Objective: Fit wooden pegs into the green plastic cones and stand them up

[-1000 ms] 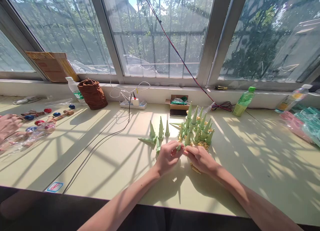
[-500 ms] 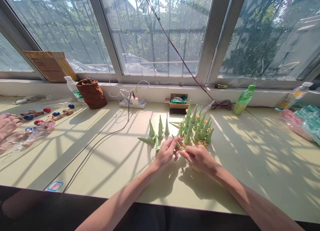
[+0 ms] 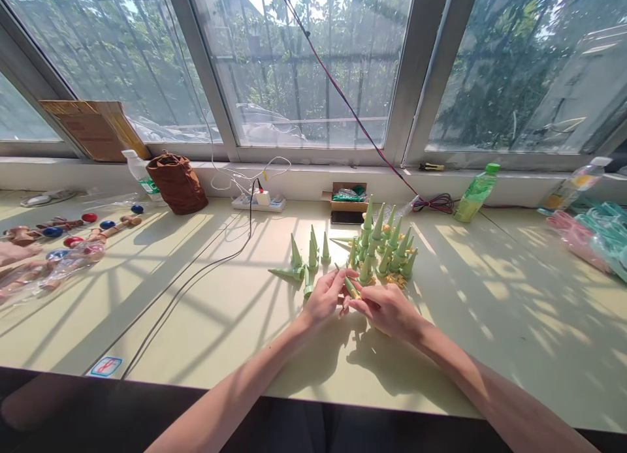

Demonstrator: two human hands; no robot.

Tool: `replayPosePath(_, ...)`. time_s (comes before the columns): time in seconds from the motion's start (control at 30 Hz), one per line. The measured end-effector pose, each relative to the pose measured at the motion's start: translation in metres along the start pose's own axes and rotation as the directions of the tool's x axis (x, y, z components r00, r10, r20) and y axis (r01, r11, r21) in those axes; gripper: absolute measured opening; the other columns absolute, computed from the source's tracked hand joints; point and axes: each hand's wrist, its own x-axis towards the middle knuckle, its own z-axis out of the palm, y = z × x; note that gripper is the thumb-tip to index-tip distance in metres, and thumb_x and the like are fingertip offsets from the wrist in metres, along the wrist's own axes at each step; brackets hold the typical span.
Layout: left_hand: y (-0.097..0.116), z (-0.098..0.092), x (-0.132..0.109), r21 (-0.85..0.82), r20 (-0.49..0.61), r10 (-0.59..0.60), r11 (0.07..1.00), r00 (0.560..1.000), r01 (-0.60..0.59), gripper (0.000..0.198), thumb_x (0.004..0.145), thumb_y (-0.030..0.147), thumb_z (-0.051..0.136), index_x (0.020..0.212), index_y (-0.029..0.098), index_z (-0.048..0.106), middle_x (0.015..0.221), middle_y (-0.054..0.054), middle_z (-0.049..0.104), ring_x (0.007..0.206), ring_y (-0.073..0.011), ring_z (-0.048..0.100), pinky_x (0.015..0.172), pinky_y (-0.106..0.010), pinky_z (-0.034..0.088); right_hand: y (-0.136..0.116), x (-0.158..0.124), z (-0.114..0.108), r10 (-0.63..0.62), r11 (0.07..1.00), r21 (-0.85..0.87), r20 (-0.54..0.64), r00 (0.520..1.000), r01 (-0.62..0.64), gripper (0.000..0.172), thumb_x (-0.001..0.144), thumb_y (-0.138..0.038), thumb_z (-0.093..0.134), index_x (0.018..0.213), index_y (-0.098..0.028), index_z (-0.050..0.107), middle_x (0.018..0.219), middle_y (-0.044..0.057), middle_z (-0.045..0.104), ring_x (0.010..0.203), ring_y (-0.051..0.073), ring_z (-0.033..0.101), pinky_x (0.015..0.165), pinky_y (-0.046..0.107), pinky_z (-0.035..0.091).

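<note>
Between my two hands is a green cone piece (image 3: pixel 351 287), its pointed end tilted up to the left. My left hand (image 3: pixel 327 296) is closed on it. The fingers of my right hand (image 3: pixel 386 306) pinch its lower end, near a small yellow piece (image 3: pixel 357 296). Behind my right hand stands a dense group of green cones (image 3: pixel 378 223) with yellow pieces among them. To the left of my left hand are several more cones (image 3: pixel 295 252), some upright and one lying on its side (image 3: pixel 284 272).
A small cardboard box (image 3: pixel 349 206), a power strip (image 3: pixel 259 203) with cables, a brown bag (image 3: pixel 177 184) and a green bottle (image 3: pixel 477 193) stand along the back. Wooden toys (image 3: pixel 115 228) and another person's hand (image 3: pixel 17 252) are at far left.
The other person's hand at far left has moved further left and lower. My hands stay almost in place around the cone, and its lower end shows more clearly.
</note>
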Motion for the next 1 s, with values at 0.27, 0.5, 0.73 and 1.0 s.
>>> replayPosePath(0.27, -0.0002, 0.0003, -0.0003, -0.033, 0.009, -0.039, 0.999, 0.999, 0.04, 0.044, 0.09, 0.057, 0.056, 0.105, 0.016, 0.064, 0.083, -0.007, 0.064, 0.048, -0.0085, 0.05, 0.041, -0.022, 0.043, 0.0019, 0.0, 0.0012, -0.005, 1.0, 0.029, 0.008, 1.0, 0.004, 0.05, 0.101, -0.046, 0.044, 0.059, -0.019, 0.048, 0.05, -0.003, 0.047, 0.047, 0.01, 0.035, 0.049, 0.025, 0.028)
replayPosePath(0.5, 0.0042, 0.0031, -0.0017, -0.073, 0.006, -0.089, 0.993, 0.996, 0.089, 0.042, 0.09, 0.054, 0.058, 0.105, 0.015, 0.065, 0.083, -0.007, 0.064, 0.05, -0.0088, 0.049, 0.042, -0.022, 0.042, 0.0018, -0.0004, 0.0011, 0.003, 0.999, 0.034, 0.031, 1.0, -0.004, 0.049, 0.1, -0.044, 0.047, 0.058, -0.018, 0.049, 0.051, -0.002, 0.048, 0.047, 0.01, 0.034, 0.05, 0.026, 0.027)
replayPosePath(0.73, 0.0044, 0.0044, -0.0014, -0.049, 0.012, -0.091, 0.995, 0.996, 0.091, 0.045, 0.089, 0.055, 0.059, 0.106, 0.014, 0.064, 0.082, -0.006, 0.063, 0.049, -0.0074, 0.049, 0.041, -0.021, 0.042, 0.0027, -0.0008, 0.0027, -0.014, 0.999, 0.048, 0.019, 1.0, 0.013, 0.047, 0.099, -0.041, 0.049, 0.058, -0.018, 0.046, 0.052, -0.002, 0.049, 0.05, 0.01, 0.037, 0.051, 0.025, 0.028)
replayPosePath(1.0, 0.0051, 0.0035, -0.0028, 0.063, 0.033, -0.075, 0.995, 0.997, 0.072, 0.042, 0.083, 0.044, 0.071, 0.108, 0.014, 0.057, 0.069, 0.003, 0.054, 0.048, -0.0069, 0.048, 0.04, -0.018, 0.038, -0.0005, 0.0005, 0.0004, 0.012, 1.0, 0.024, 0.038, 0.999, -0.013, 0.039, 0.099, -0.033, 0.047, 0.063, -0.017, 0.055, 0.052, -0.002, 0.05, 0.048, 0.009, 0.034, 0.051, 0.024, 0.026)
